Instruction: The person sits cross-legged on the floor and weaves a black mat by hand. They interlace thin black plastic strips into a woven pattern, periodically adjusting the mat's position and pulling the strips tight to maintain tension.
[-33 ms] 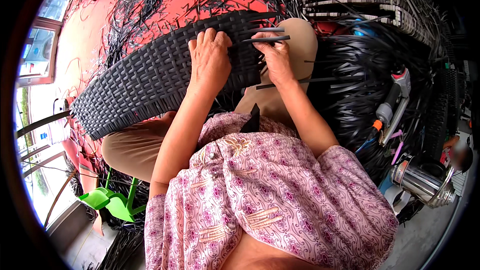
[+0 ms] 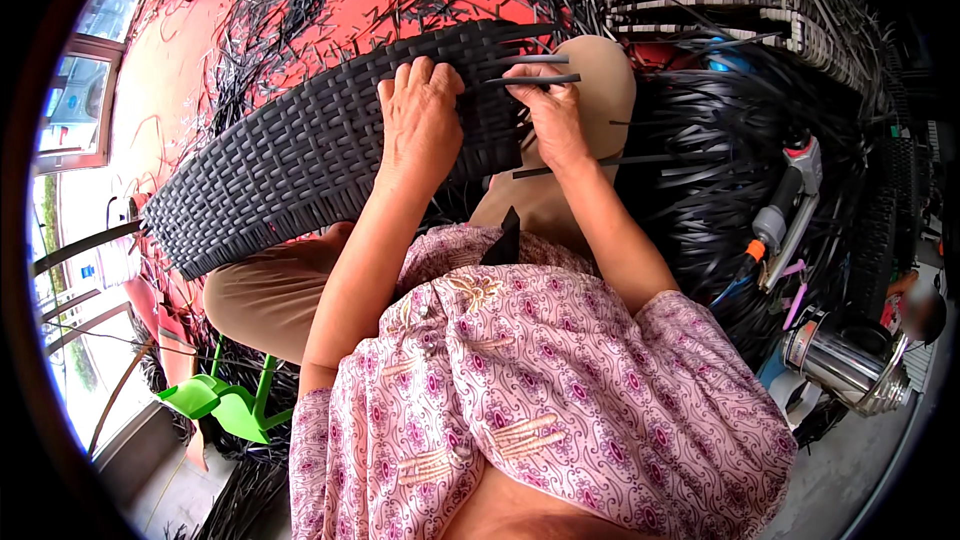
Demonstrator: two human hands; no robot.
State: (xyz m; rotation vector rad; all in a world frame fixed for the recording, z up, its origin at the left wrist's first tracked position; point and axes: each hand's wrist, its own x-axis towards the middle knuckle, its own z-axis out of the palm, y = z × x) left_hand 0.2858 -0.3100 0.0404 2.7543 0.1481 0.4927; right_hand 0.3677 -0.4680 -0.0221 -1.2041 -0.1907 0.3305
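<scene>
A curved dark grey woven panel of flat strips [image 2: 290, 155] lies slanted across my lap, its narrow end toward the lower left. My left hand [image 2: 420, 120] is closed on it near the right end, fingers bent over the weave and fingertips toward the far edge. Just right of the panel, my right hand [image 2: 548, 110] pinches a dark weaving strip [image 2: 530, 79] between thumb and fingers. That strip comes out of the panel's right end and points right. Other loose strip ends stick out beside it, above my right knee. The strip's inner end is hidden in the weave.
A heap of loose black strips [image 2: 690, 210] lies to my right, with a grey-handled tool [image 2: 785, 200] on it. A shiny metal canister [image 2: 840, 360] stands lower right. A light woven frame [image 2: 700, 5] is at the far right. Something bright green [image 2: 235, 410] sits lower left.
</scene>
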